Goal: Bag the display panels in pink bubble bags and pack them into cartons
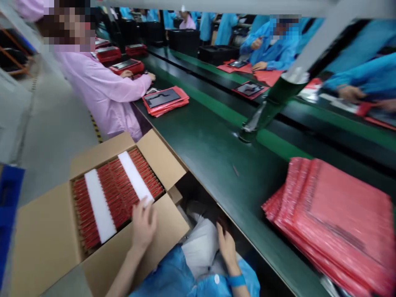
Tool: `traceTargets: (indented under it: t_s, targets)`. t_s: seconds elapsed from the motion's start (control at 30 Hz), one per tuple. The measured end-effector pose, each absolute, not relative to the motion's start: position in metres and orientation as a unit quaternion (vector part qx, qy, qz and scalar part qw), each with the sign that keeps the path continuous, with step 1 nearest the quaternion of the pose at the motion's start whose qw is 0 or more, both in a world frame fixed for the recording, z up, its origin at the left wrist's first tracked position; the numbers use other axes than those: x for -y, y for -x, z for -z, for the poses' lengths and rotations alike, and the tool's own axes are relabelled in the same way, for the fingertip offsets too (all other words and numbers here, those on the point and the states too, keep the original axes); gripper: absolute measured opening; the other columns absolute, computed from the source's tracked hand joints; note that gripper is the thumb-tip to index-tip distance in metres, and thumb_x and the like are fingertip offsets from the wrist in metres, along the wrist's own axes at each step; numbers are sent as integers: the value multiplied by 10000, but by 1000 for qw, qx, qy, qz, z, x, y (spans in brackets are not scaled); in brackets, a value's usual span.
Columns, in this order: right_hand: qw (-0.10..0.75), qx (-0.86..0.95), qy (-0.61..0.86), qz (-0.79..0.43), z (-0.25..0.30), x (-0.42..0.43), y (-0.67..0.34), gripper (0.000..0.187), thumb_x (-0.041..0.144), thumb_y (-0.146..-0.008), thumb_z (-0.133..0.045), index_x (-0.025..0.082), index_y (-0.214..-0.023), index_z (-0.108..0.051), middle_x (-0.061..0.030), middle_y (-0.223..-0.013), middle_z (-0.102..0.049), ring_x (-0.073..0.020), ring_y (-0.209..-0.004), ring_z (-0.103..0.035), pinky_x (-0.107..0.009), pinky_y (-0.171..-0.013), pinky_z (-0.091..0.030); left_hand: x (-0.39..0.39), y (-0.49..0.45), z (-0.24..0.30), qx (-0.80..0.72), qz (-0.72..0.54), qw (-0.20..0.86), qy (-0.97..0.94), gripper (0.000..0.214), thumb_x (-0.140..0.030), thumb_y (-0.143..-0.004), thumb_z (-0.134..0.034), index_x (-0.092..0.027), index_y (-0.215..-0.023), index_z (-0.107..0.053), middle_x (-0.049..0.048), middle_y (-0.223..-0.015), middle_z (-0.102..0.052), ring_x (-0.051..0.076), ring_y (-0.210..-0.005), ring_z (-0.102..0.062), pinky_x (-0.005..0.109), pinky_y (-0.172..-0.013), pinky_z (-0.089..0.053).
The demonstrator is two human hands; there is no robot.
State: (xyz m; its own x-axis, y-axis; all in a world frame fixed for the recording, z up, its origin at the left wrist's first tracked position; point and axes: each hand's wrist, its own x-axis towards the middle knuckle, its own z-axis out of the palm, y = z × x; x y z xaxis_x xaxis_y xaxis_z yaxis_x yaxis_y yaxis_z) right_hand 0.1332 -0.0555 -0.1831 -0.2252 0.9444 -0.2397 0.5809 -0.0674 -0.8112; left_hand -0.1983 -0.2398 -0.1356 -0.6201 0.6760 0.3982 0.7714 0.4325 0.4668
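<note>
An open cardboard box [46, 235] stands at the left, filled with rows of thin red-wrapped pieces [116, 175]. Two white foam strips lie across these rows: a left strip [99, 206] and a right strip [134, 175]. My left hand [144, 222] is over the near flap, its fingers stretched out and touching the near end of the right strip. Low by my lap, beside the table edge, is my right hand [227, 245], wearing a blue wristband [235, 281]. Its fingers are extended, and nothing shows in them.
A stack of red bubble-wrap pouches [343, 222] lies on the green table [198, 136] at the right. A slanted post [272, 103] rises from the tabletop. A person in pink [99, 82] works beside a red stack with a dark panel [163, 99]. Co-workers in blue [278, 45] sit opposite.
</note>
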Motion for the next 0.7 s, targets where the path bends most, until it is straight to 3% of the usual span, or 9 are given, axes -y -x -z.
traceTargets:
  t_s: [0.07, 0.17, 0.27, 0.33, 0.4, 0.5, 0.63, 0.7]
  targets:
    - [205, 640, 600, -434, 176, 74, -163, 737, 747, -987, -448, 173, -1284, -803, -192, -1317, -808, -416, -1269, -757, -566, -1132, -594, 212, 144, 151, 768, 312, 22, 559, 439, -258, -1072, -529, -327, -1491, -645, 139, -1602, -641, 327, -1504, -612, 612, -1353, -397]
    - [212, 667, 580, -416, 145, 95, -191, 565, 589, -1017, -495, 193, -1257, -818, -164, -1261, -833, -360, -1181, -793, -513, -1098, -605, 202, 94, 184, 673, 309, -13, 672, 501, -210, -1049, -517, -285, -1532, -631, 140, -1607, -647, 336, -1481, -642, 649, -1316, -448]
    - [250, 679, 579, -377, 99, 117, -211, 411, 426, -1027, -538, 219, -1241, -821, -126, -1207, -842, -297, -1108, -797, -434, -1037, -618, 208, 97, 221, 627, 298, -43, 718, 586, -242, -1015, -497, -420, -1557, -633, 123, -1505, -724, 351, -1383, -716, 628, -1260, -529]
    - [290, 666, 588, -357, 71, 135, -224, 360, 369, -1028, -559, 231, -1231, -824, -109, -1162, -843, -271, -1047, -796, -399, -985, -626, 206, 114, 239, 640, 245, -86, 723, 614, -288, -995, -431, -450, -1541, -662, 170, -1430, -753, 421, -1351, -720, 713, -1213, -532]
    - [339, 642, 594, -345, 47, 154, -239, 329, 364, -1037, -577, 248, -1212, -830, -89, -1135, -846, -265, -1019, -799, -396, -972, -628, 201, 128, 245, 639, 140, -143, 743, 665, -307, -977, -369, -381, -1573, -655, 234, -1493, -697, 470, -1432, -642, 782, -1246, -443]
    - [420, 592, 602, -333, 19, 173, -273, 312, 412, -1057, -593, 263, -1182, -837, -71, -1139, -852, -270, -1045, -801, -407, -985, -629, 190, 119, 230, 649, 95, -156, 739, 655, -354, -1001, -309, -326, -1527, -698, 263, -1575, -621, 475, -1484, -592, 776, -1242, -423]
    - [515, 531, 619, -264, -13, 171, -335, 341, 467, -1053, -610, 232, -1170, -828, -91, -1143, -841, -272, -1031, -783, -412, -982, -618, 166, 57, 169, 637, 262, -146, 710, 567, -448, -1045, -319, -375, -1375, -775, 232, -1477, -674, 421, -1425, -669, 646, -1192, -535]
    - [533, 518, 627, -232, -23, 158, -363, 362, 482, -1040, -621, 218, -1192, -816, -100, -1144, -831, -269, -1020, -768, -416, -988, -608, 146, 20, 129, 614, 339, -151, 697, 514, -452, -1077, -358, -341, -1392, -750, 202, -1457, -687, 388, -1416, -680, 627, -1222, -535]
